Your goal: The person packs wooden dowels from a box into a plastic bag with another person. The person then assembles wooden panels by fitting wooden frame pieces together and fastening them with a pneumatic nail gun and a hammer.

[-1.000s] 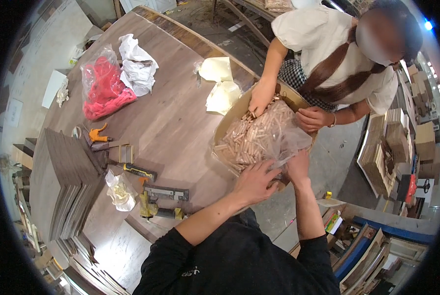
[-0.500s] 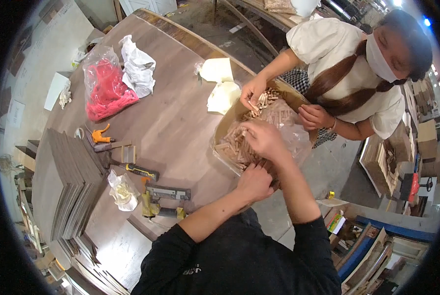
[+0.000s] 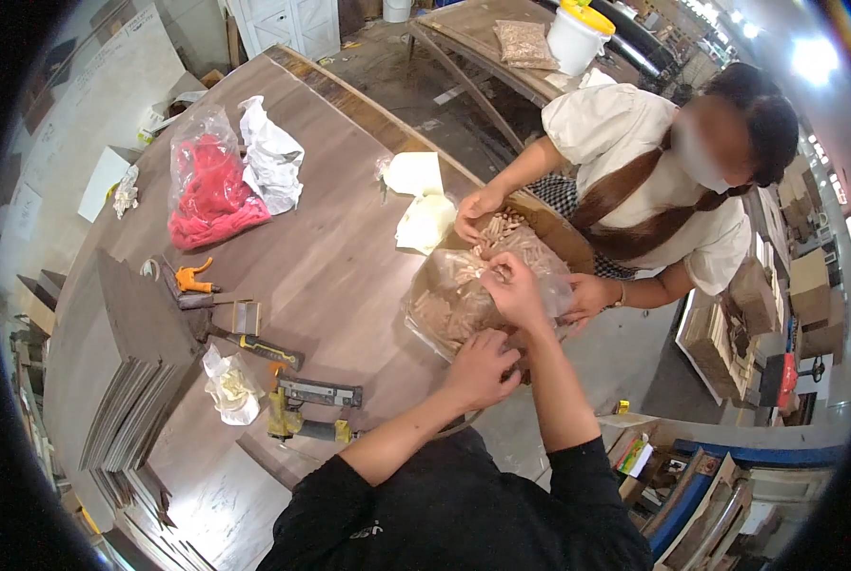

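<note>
A cardboard box (image 3: 416, 319) at the table's right edge holds many short wooden dowels (image 3: 506, 226), partly under a clear plastic bag (image 3: 483, 314). Over the middle of the box, my right hand (image 3: 519, 290) is closed in a pinch on the bag's film, close to some dowels. My left hand (image 3: 483, 369) rests at the near side of the box with its fingers curled; what they grip is hidden. Across from me, a co-worker's hand (image 3: 481, 209) is at the far left rim. Their other hand (image 3: 589, 295) is at the bag's right side.
On the table (image 3: 349, 257) lie a bag of red material (image 3: 211, 195), white crumpled plastic (image 3: 271, 157), yellow paper (image 3: 424, 224), a nail gun (image 3: 313, 392), a hammer (image 3: 264, 350) and an orange-handled tool (image 3: 195, 276). Stacked panels (image 3: 140, 381) stand at left.
The plastic film now lies over dowels that were bare in the box's left part. My right hand has shifted slightly right and down. The co-worker's hands have moved out toward the rim.
</note>
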{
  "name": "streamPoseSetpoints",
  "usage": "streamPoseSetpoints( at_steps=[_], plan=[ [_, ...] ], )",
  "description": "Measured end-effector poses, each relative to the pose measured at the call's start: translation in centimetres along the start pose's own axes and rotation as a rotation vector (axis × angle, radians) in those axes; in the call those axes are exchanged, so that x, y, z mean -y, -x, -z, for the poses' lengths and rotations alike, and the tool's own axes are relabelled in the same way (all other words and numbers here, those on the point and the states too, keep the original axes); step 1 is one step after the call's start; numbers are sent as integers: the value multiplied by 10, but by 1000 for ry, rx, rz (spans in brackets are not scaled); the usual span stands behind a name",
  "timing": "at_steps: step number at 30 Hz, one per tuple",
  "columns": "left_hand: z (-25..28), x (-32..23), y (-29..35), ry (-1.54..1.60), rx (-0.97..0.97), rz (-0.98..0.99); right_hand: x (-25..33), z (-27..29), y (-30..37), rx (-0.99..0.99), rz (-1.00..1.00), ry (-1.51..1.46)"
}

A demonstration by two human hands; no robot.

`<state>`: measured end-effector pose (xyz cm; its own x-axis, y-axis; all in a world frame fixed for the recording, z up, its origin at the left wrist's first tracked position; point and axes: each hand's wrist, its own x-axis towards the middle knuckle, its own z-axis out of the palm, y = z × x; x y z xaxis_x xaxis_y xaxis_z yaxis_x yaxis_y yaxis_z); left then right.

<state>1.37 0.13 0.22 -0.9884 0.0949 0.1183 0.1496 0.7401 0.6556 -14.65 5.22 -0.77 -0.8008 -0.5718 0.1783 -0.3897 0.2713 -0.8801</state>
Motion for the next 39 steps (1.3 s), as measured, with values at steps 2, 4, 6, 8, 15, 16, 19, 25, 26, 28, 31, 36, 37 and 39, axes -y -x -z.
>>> streamPoseSetpoints(
  at_steps=[2, 4, 6, 8, 15, 16, 19, 25, 26, 28, 31, 36, 37, 39],
  plan=[
    [0, 5, 5, 270, -384, -46, -2, 12, 7, -79, -220, -210],
    [12, 14, 8, 301, -503, -19, 4, 23, 18, -126, -313, -399],
    [37, 21, 5, 298, -687, 65, -3, 31, 31, -215, -239, -323],
    [64, 25, -5, 264, -751, 120, 15, 30, 40, -216, -320, -467],
    [73, 29, -17, 1051, -308, 450, 53, 36, 72, -215, -314, -414],
    [71, 29, -13, 1051, -300, 452, 56, 38, 77, -134, -296, -425],
    [71, 29, -1, 943, -196, 388, 70, 43, 89, 16, -365, -427],
    [65, 33, 5, 1145, -158, 430, 58, 37, 105, -7, -524, -501],
    [65, 33, 6, 1192, -156, 455, 51, 34, 108, 19, -478, -516],
    [64, 33, 8, 1241, -161, 488, 55, 28, 107, 54, -436, -532],
    [67, 33, 10, 1172, -108, 485, 68, 22, 104, 88, -336, -498],
    [69, 37, 13, 1152, 131, 486, 54, 12, 109, 71, -443, -451],
    [67, 40, 16, 1154, 127, 488, 55, 11, 110, 75, -443, -451],
    [62, 45, 22, 1432, 163, 510, 61, 7, 110, 61, -421, -457]
  ],
)
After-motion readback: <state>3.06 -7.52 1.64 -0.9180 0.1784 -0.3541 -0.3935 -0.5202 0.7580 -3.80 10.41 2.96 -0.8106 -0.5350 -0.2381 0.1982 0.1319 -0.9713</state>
